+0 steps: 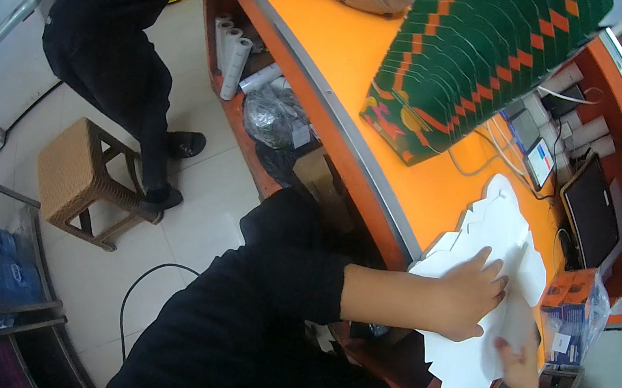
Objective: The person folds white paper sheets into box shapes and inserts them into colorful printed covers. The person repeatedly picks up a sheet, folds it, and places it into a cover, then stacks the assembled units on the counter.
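A stack of white die-cut cardboard box blanks [478, 230] lies at the near end of the orange counter, their notched edges fanned out. My left hand [471, 295] rests on the top blank, palm down with fingers spread. At the right edge of the same blank is my right hand [520, 360]. Its thumb lies over the cardboard, while its fingers are smeared by motion, so I cannot make out their grip. Beyond the blanks stands a tall stack of green cartons [463, 71] with a red and orange pattern.
The orange counter [308, 17] has a grey edge strip and shelves holding paper rolls [236, 66]. A lit phone [538, 162], cables and a dark tablet-like panel [592, 212] lie right. A person in black [123, 15] leans on the counter, near a woven stool [72, 170].
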`<state>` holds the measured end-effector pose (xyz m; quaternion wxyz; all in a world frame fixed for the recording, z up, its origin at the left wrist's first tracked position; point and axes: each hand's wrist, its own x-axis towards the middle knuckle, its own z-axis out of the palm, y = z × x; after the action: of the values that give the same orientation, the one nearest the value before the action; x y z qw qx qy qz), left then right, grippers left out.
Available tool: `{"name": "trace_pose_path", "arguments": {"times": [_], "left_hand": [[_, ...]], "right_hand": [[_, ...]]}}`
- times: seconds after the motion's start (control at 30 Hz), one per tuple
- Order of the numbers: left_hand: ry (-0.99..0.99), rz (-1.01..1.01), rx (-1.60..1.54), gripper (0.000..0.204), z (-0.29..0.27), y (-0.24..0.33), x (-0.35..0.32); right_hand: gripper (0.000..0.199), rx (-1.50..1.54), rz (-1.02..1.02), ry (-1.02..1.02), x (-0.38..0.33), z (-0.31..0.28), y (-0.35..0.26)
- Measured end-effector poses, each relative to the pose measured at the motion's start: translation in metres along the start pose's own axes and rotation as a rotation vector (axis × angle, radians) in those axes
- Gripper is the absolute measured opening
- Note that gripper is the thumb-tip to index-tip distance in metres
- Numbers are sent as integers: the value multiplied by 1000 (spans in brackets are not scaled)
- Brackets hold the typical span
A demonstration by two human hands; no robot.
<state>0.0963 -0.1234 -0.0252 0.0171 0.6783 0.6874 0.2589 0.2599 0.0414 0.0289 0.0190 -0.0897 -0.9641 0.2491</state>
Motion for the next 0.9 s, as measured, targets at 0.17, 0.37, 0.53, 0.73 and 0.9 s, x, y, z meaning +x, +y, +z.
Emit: {"name": "trace_pose_path", "arguments": {"times": [0.17,0.37,0.53,0.73,0.9], "left_hand": [[0,-60,-78,53,-3,-3,-4],[24,-123,-137,68,-8,-1,-1],[246,325,-320,89,-23,30,-39],[522,417,-65,34,-73,53,-20],[13,167,-996,40,-155,60,-9]], "right_hand": [[66,68,173,-180,24,2,-72],[54,-327,78,46,-10,26,-57],[51,473,451,658,-44,-12,-3],[61,901,70,727,-47,-58,5],[69,928,-201,577,-72,-56,67]]}}
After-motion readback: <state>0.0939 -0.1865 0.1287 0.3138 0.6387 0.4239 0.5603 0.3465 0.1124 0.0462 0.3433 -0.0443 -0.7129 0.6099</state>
